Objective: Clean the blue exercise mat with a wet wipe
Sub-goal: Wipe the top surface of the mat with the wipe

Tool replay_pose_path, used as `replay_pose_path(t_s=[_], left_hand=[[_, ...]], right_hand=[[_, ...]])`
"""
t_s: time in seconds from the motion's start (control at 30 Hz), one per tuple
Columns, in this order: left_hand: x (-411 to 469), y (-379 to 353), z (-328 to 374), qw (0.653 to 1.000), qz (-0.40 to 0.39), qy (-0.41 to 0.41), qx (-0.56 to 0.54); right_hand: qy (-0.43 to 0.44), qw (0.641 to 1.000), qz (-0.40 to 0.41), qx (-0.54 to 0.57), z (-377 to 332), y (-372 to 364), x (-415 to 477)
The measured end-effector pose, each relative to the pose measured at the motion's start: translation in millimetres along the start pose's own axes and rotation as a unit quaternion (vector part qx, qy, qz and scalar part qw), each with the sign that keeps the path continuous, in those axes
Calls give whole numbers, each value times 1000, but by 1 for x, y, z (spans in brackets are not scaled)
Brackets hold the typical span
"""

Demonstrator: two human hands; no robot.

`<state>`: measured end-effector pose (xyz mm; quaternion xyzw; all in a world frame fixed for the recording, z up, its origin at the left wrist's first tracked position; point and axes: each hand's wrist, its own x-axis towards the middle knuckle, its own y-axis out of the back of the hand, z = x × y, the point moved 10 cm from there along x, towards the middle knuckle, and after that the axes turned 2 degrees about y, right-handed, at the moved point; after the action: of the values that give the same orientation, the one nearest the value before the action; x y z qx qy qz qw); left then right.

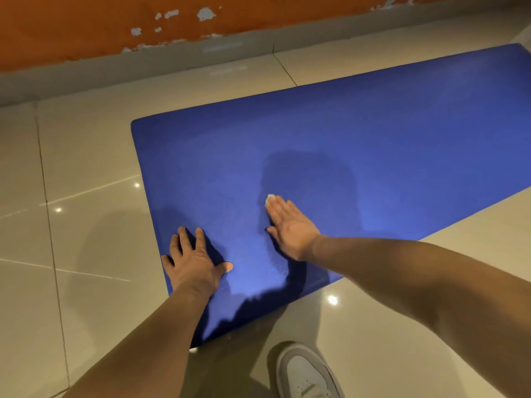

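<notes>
Right grip point(290, 226) is flat, fingers straight, pressing the wipe point(270, 199) onto the mat point(373, 133); only a bit of wipe pokes out past the fingertips. Left grip point(195, 262), also flat and spread, pins the mat near its end edge, off to the left. Looks mid-wipe to me. Next stroke wants steady pressure, sweeping forward-right where loads of mat lies open. Mat edge and floor point(86, 168) sit close behind the wrist.

A white shoe point(304, 374) stands on glossy beige floor tiles point(86, 156) below an orange wall point(71, 21).
</notes>
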<state>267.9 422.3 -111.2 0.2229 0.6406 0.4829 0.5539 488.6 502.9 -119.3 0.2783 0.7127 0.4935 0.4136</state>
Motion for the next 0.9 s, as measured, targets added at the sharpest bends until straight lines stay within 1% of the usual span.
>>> replay_pose_path(t_s=[0.03,0.07,0.13,0.2,0.27,0.33,0.4,0.47,0.5,0.53,0.6,0.67,0.73,0.77,0.83,0.9], left_hand=[[0,0,0,1000,-2,1,0],[0,-1,-1,1000,-3,1,0],[1,-1,-1,1000,-2,1,5],[1,-2,0,1000,-3,3,11],[2,-1,1,1000,-5,9,16],[2,0,1,1000,-9,14,26],[2,-1,1,999,-13,16,29],[3,0,1,999,-16,17,26],[3,0,2,999,-18,14,27],[3,0,2,999,-21,13,30],[5,3,1,999,-18,11,24],[9,14,-1,1000,30,4,-6],[14,30,-5,994,99,-7,-54],[18,36,-4,990,124,-16,-71],[29,46,-3,984,152,-29,-90],[42,52,0,982,156,-42,-94]], right_hand=[[-56,998,-9,-6,24,4,7],[-93,995,-21,-7,37,5,13],[-129,991,-21,34,33,5,18],[-124,991,-8,45,3,-3,14],[-51,998,6,31,-45,-10,3],[39,998,9,53,-83,-17,-11],[114,992,-5,48,-93,-20,-15],[160,987,-8,7,-78,-15,-4],[148,989,-6,3,-61,-8,6],[114,993,-2,8,-41,0,17],[23,1000,2,6,-1,12,40],[-51,999,-4,11,15,15,55],[-84,996,7,42,1,9,58],[-70,997,21,38,-15,6,55],[13,999,44,26,-57,-4,45],[94,995,30,27,-80,-11,36]])
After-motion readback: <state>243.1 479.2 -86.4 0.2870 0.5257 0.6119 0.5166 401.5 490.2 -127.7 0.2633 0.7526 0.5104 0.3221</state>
